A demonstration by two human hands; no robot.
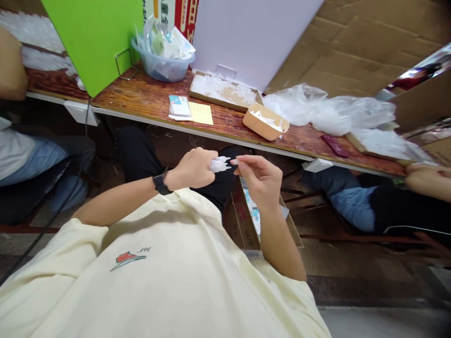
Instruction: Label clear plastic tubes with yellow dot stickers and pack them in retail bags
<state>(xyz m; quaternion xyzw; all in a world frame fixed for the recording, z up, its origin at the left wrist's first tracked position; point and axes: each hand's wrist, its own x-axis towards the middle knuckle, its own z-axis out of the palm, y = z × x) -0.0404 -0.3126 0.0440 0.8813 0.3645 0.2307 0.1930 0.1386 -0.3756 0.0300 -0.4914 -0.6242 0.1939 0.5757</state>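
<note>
My left hand [193, 168], a dark watch on its wrist, is closed around a bundle of small white plastic pieces [221, 164]. Their narrow tips stick out toward the right; the rest is hidden in my fist. Close to those tips, my right hand [261, 178] pinches a small white piece [234, 161] between thumb and finger. Its exact kind is too small to make out, and I cannot tell whether it touches the bundle. Both hands are over my lap, in front of the table edge.
On the wooden table [141, 101] stand a blue basin [164, 65] of packets, a shallow cardboard tray [243, 104] and a tan box [262, 129] of white pieces. Cards [180, 107] lie by a yellow sheet [201, 113]. Below my right arm is a carton [243, 218]. Co-workers sit on both sides.
</note>
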